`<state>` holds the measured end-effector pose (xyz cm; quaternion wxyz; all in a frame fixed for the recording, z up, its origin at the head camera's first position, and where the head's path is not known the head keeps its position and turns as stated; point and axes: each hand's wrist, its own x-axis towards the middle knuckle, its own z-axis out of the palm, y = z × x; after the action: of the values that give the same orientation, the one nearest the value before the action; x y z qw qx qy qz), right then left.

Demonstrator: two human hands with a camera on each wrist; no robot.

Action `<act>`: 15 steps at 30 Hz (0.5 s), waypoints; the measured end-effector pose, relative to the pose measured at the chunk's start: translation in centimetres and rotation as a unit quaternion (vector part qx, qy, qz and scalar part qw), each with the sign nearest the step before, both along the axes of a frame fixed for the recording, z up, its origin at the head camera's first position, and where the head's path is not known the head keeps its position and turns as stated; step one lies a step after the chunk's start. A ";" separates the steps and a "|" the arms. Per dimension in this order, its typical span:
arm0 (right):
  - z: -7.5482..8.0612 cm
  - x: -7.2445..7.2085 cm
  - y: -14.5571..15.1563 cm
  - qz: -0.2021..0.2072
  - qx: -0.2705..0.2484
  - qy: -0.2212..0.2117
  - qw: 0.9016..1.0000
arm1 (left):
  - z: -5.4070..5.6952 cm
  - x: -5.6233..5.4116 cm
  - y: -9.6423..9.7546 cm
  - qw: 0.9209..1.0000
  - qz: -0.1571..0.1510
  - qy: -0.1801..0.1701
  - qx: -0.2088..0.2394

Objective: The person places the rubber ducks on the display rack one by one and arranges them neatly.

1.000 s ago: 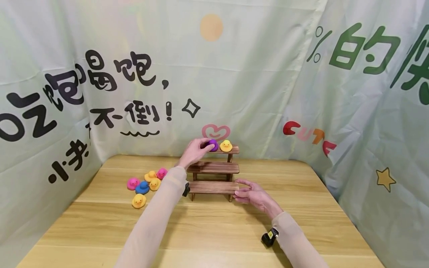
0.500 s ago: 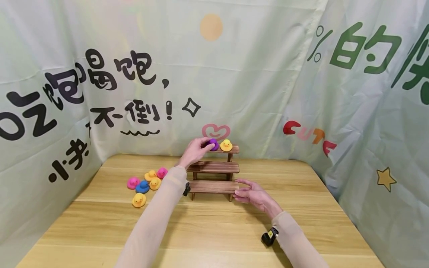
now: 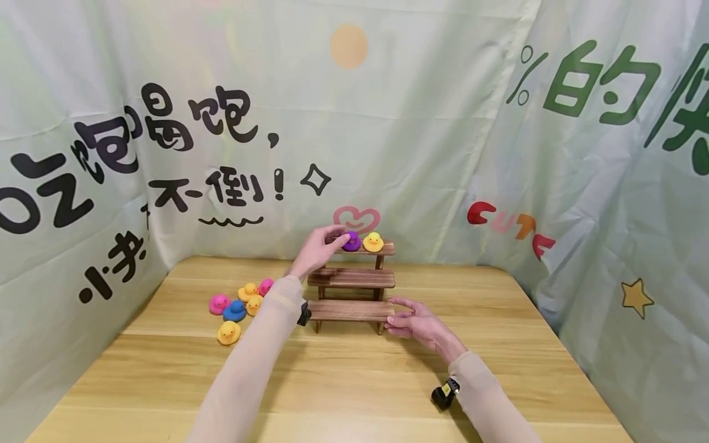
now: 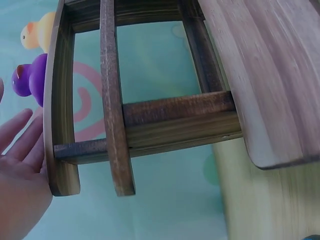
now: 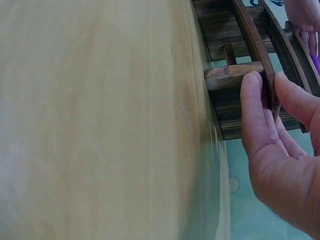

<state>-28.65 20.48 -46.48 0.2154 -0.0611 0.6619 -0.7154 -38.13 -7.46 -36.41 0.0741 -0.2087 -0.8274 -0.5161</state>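
Observation:
A three-tier wooden display stand (image 3: 351,310) stands on the table. On its top step a purple rubber duck (image 3: 352,242) sits beside a yellow rubber duck (image 3: 373,242). My left hand (image 3: 320,250) is at the left end of that step, its thumb overlapping the purple duck's edge in the head view. Seen from the left wrist, the fingers (image 4: 15,127) are extended and spread, with a gap between them and the duck. My right hand (image 5: 282,165) grips the right end of the bottom step, the board's end between thumb and fingers.
Several more rubber ducks lie at the left of the table: a blue duck (image 3: 234,311), a pink duck (image 3: 220,304) and a yellow duck (image 3: 229,333) among them. A printed curtain (image 3: 421,154) hangs behind the wooden table (image 3: 343,381) and along both sides.
My left hand has let go of the purple duck and drawn slightly left, showing more of the duck on the top step. The right hand has kept its place on the stand.

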 end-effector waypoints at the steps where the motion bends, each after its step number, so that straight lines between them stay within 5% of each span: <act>1: 0.0 0.0 0.0 0.000 0.001 0.001 1.000 | -0.1 0.0 -0.1 1.000 0.001 0.000 0.011; 15: 0.0 0.1 -0.2 -0.003 0.001 0.000 1.000 | -0.1 1.0 -2.5 0.988 0.039 0.010 0.148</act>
<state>-28.53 20.32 -46.53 0.2132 -0.0583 0.6629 -0.7153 -37.09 -9.94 -36.50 0.1320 -0.1680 -0.7489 -0.6273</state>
